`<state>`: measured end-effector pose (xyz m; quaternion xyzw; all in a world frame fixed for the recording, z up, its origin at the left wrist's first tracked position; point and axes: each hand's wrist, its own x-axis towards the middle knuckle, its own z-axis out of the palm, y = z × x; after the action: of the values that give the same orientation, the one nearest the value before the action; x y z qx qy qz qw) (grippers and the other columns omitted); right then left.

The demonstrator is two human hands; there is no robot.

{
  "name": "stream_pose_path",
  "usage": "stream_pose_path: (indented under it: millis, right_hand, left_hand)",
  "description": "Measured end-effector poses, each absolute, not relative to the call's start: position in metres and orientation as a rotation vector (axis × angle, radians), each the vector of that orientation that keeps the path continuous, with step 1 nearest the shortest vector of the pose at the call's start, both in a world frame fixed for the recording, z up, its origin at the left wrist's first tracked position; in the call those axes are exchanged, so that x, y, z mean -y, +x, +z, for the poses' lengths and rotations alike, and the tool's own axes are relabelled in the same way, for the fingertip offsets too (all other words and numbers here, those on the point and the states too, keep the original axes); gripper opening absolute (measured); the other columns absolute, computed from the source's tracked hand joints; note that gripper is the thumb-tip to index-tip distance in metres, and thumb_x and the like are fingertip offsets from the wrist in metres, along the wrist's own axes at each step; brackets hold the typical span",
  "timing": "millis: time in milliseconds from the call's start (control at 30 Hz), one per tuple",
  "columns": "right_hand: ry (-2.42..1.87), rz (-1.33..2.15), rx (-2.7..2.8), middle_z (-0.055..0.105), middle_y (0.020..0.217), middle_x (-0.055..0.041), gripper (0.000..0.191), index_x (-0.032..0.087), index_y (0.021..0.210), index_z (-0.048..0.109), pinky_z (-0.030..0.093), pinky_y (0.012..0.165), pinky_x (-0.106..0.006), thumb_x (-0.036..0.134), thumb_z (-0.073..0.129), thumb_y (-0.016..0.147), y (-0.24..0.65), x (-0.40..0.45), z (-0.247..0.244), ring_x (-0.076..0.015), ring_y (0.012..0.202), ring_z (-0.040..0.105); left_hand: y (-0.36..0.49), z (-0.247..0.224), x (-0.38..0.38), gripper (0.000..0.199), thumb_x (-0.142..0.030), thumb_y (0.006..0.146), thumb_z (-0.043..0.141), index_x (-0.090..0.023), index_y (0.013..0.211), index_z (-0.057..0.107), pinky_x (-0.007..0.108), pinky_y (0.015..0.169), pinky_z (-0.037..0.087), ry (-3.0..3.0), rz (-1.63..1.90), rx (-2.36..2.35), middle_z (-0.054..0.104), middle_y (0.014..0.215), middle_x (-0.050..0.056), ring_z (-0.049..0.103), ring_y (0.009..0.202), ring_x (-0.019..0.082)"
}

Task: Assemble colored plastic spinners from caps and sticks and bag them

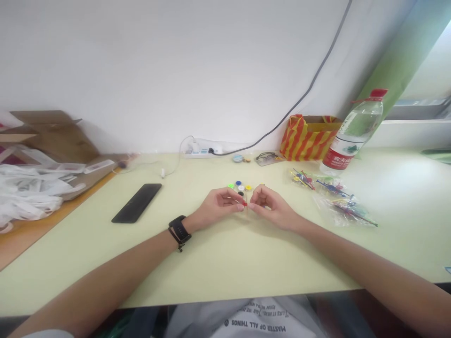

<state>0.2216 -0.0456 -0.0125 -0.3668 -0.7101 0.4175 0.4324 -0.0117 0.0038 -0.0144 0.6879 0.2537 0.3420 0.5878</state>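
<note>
Both hands meet over the middle of the pale green table (211, 267). A small red piece (245, 204), too small to name, is pinched between the thumb and fingers of my left hand (225, 203). My right hand (269, 206) has thumb and finger closed at the other side of the same piece. Just behind the fingers lie several small round pots or caps: a green one (231, 185), a blue one (238, 183), a white one (241, 188), a yellow one (248, 188) and a black one (241, 193), partly hidden.
A black phone (136, 203) lies left of my hands. To the right are clear bags of coloured parts (348, 206), a tilted-looking water bottle (347, 136) and a striped bag (306, 138). A power strip (202, 153) sits against the wall; a cardboard box (59, 136) and white bags (28, 188) fill the left.
</note>
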Motion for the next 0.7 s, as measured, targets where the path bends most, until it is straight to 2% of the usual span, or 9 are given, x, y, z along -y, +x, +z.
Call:
stream_pose_path:
  millis: [233, 300, 400, 467, 533, 600, 633, 667, 700]
  right_hand:
    - [-0.889, 0.964, 1.820, 0.062, 0.087, -0.0012, 0.018, 0.023, 0.097, 0.056, 0.049, 0.070, -0.031, 0.039, 0.063, 0.098, 0.2196, 0.0446, -0.0149, -0.0148, 0.071, 0.056]
    - [-0.885, 0.940, 1.824, 0.064, 0.088, -0.0017, 0.017, 0.023, 0.105, 0.057, 0.049, 0.070, -0.031, 0.038, 0.062, 0.099, 0.2203, 0.0440, -0.0166, -0.0153, 0.072, 0.057]
    - [-0.906, 0.895, 1.828, 0.065, 0.093, -0.0023, 0.040, 0.026, 0.136, 0.049, 0.049, 0.070, -0.031, 0.037, 0.061, 0.099, 0.2208, 0.0453, -0.0185, -0.0160, 0.074, 0.058]
    - [-0.926, 0.887, 1.815, 0.064, 0.098, -0.0021, 0.066, 0.030, 0.155, 0.029, 0.049, 0.068, -0.030, 0.037, 0.061, 0.098, 0.2205, 0.0470, -0.0188, -0.0157, 0.073, 0.059]
    - [-0.931, 0.891, 1.772, 0.062, 0.103, -0.0022, 0.078, 0.032, 0.160, 0.018, 0.048, 0.065, -0.029, 0.039, 0.063, 0.097, 0.2204, 0.0481, -0.0182, -0.0145, 0.070, 0.058]
    - [-0.947, 0.901, 1.750, 0.062, 0.098, -0.0013, 0.059, 0.028, 0.148, 0.042, 0.044, 0.061, -0.027, 0.044, 0.064, 0.096, 0.2217, 0.0478, -0.0166, -0.0133, 0.066, 0.055]
    - [-0.963, 0.933, 1.766, 0.061, 0.088, -0.0004, 0.039, 0.024, 0.129, 0.060, 0.041, 0.058, -0.027, 0.047, 0.062, 0.097, 0.2230, 0.0472, -0.0157, -0.0127, 0.062, 0.051]
    - [-0.981, 0.982, 1.786, 0.057, 0.074, 0.0008, 0.032, 0.020, 0.100, 0.069, 0.037, 0.055, -0.027, 0.050, 0.059, 0.098, 0.2247, 0.0464, -0.0146, -0.0120, 0.057, 0.046]
    - [-0.996, 1.038, 1.796, 0.049, 0.061, 0.0020, 0.045, 0.018, 0.072, 0.065, 0.033, 0.053, -0.028, 0.053, 0.055, 0.100, 0.2266, 0.0454, -0.0137, -0.0114, 0.052, 0.040]
  left_hand:
    - [-0.0100, -0.0141, -0.0021, 0.029, -0.031, 0.085, 0.082, -0.016, 0.108, 0.071, 0.038, 0.093, 0.056, 1.629, 0.781, -0.563, 0.074, 0.108, 0.012, 0.070, 0.101, 0.023]
    - [-0.0100, -0.0136, -0.0027, 0.029, -0.032, 0.086, 0.081, -0.016, 0.109, 0.071, 0.037, 0.091, 0.056, 1.611, 0.792, -0.566, 0.073, 0.107, 0.011, 0.070, 0.099, 0.022]
    - [-0.0100, -0.0129, -0.0041, 0.030, -0.033, 0.088, 0.079, -0.016, 0.111, 0.069, 0.036, 0.089, 0.057, 1.569, 0.807, -0.569, 0.072, 0.102, 0.009, 0.070, 0.096, 0.021]
    - [-0.0101, -0.0129, -0.0050, 0.030, -0.033, 0.089, 0.079, -0.016, 0.112, 0.069, 0.036, 0.089, 0.057, 1.550, 0.817, -0.564, 0.072, 0.100, 0.008, 0.070, 0.094, 0.020]
    - [-0.0104, -0.0133, -0.0060, 0.030, -0.032, 0.088, 0.079, -0.016, 0.112, 0.069, 0.037, 0.090, 0.056, 1.543, 0.831, -0.561, 0.072, 0.100, 0.008, 0.071, 0.094, 0.020]
    - [-0.0109, -0.0140, -0.0069, 0.031, -0.033, 0.088, 0.080, -0.015, 0.111, 0.069, 0.038, 0.092, 0.056, 1.547, 0.843, -0.565, 0.073, 0.101, 0.009, 0.071, 0.094, 0.020]
    - [-0.0111, -0.0143, -0.0073, 0.032, -0.033, 0.087, 0.080, -0.015, 0.111, 0.069, 0.039, 0.092, 0.056, 1.550, 0.846, -0.569, 0.074, 0.102, 0.010, 0.071, 0.094, 0.021]
    - [-0.0114, -0.0145, -0.0077, 0.033, -0.034, 0.087, 0.081, -0.015, 0.111, 0.069, 0.039, 0.093, 0.056, 1.550, 0.848, -0.574, 0.074, 0.103, 0.010, 0.071, 0.094, 0.021]
    - [-0.0117, -0.0148, -0.0080, 0.033, -0.034, 0.086, 0.081, -0.015, 0.111, 0.069, 0.040, 0.093, 0.056, 1.548, 0.851, -0.578, 0.074, 0.104, 0.011, 0.071, 0.094, 0.021]
